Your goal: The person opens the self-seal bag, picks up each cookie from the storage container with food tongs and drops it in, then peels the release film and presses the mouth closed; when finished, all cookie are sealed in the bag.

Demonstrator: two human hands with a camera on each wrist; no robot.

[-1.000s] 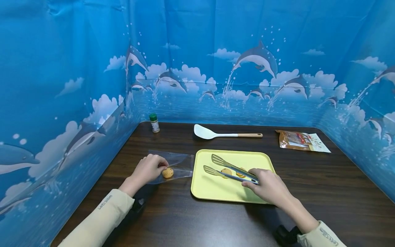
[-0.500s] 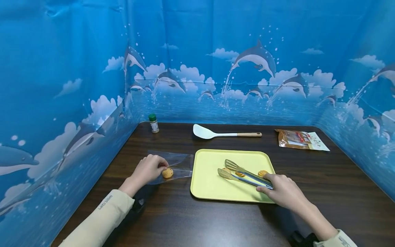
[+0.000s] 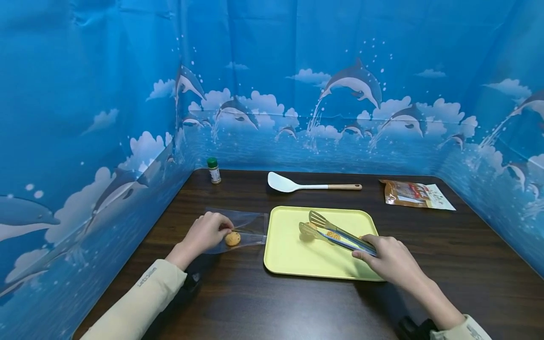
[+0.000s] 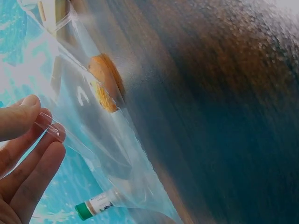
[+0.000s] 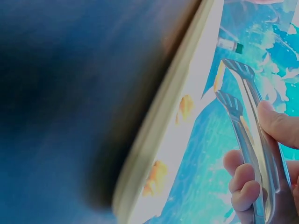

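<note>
My left hand [image 3: 209,231] pinches the edge of a clear plastic bag [image 4: 88,135] between thumb and fingers. Inside the bag lies a round golden cookie [image 3: 232,239]. In my right hand [image 3: 393,259] I grip a pair of metal tongs [image 3: 346,240] with slotted ends. Between those ends sits another cookie [image 5: 219,76], raised above the pale yellow tray [image 3: 293,265]. In the head view the tongs partly cover it. Two more cookies rest on the tray, a swirled one [image 3: 333,236] under the tongs and one [image 5: 156,178] near my right fingers.
Behind the tray lies a white spatula [image 3: 284,182] with a wooden handle. A green-capped shaker [image 3: 214,171] stands at the back left, and a brown-and-white food packet [image 3: 414,194] lies at the back right. A blue dolphin-print curtain [image 3: 272,85] surrounds the dark table [image 3: 255,302].
My right hand has moved right with the tongs, whose ends have closed on a cookie and risen with it. My left hand stays on the bag.
</note>
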